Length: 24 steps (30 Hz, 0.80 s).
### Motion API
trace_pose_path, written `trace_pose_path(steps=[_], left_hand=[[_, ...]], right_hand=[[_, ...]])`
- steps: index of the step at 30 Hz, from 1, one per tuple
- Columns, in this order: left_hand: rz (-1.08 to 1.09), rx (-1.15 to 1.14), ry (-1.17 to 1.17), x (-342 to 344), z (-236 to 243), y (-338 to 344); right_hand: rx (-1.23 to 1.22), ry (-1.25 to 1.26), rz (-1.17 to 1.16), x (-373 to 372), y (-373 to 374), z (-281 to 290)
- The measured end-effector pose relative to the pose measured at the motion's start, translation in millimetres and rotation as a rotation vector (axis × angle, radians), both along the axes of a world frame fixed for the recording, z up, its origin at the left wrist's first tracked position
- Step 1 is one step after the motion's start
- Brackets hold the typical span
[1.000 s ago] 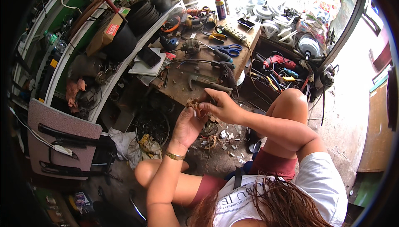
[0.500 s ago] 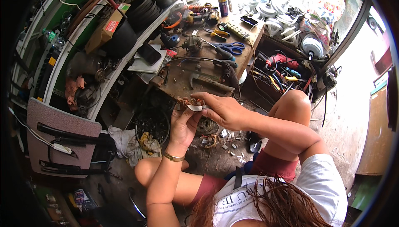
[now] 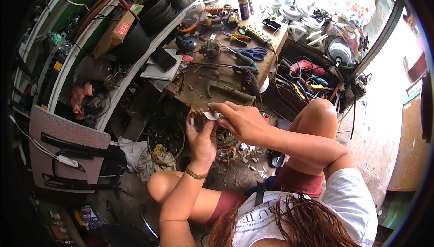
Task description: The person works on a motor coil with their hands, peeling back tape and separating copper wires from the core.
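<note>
In front of the bench, my left hand (image 3: 201, 139) is closed around a small coppery-brown part (image 3: 196, 112), mostly hidden by the fingers. A small white piece shows at that hand's fingertips. My right hand (image 3: 247, 124) comes in from the right, its thumb and fingers closed on a small flat white strip (image 3: 210, 115) beside the brown part. Whether the strip touches the part I cannot tell. Below the hands, several white scraps (image 3: 244, 147) lie scattered on the floor.
Ahead stands a wooden bench (image 3: 190, 95) with a hammer (image 3: 226, 84), blue-handled scissors (image 3: 255, 53), a phone (image 3: 162, 59) and a spray can (image 3: 243, 7). A tool-filled crate (image 3: 289, 89) is at its right. Dark debris fills a bucket (image 3: 182, 150) at left, near a shelf (image 3: 118, 86).
My left hand has shifted slightly down and turned, showing more of the brown part and a white piece. My right hand stays by the strip, its fingers slightly moved.
</note>
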<state>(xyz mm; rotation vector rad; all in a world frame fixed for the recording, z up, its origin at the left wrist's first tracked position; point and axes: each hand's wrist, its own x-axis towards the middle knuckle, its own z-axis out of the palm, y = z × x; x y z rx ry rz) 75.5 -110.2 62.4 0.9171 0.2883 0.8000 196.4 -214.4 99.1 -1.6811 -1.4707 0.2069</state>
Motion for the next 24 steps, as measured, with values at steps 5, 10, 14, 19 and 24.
trace_pose_path(steps=[5,10,14,19,24], left_hand=[[0.031,0.048,0.066,3,5,-11],[-0.239,-0.056,0.090,-5,19,16],[-0.180,-0.103,0.133,-3,25,9],[-0.150,-0.206,0.098,-7,15,13],[-0.199,-0.223,0.079,-8,13,16]], right_hand=[[0.027,0.269,0.092,7,6,-13],[-0.331,1.058,0.383,34,1,18],[-0.184,0.891,0.376,28,8,-5],[-0.051,0.286,0.204,20,3,1],[-0.044,0.142,0.131,17,3,-2]])
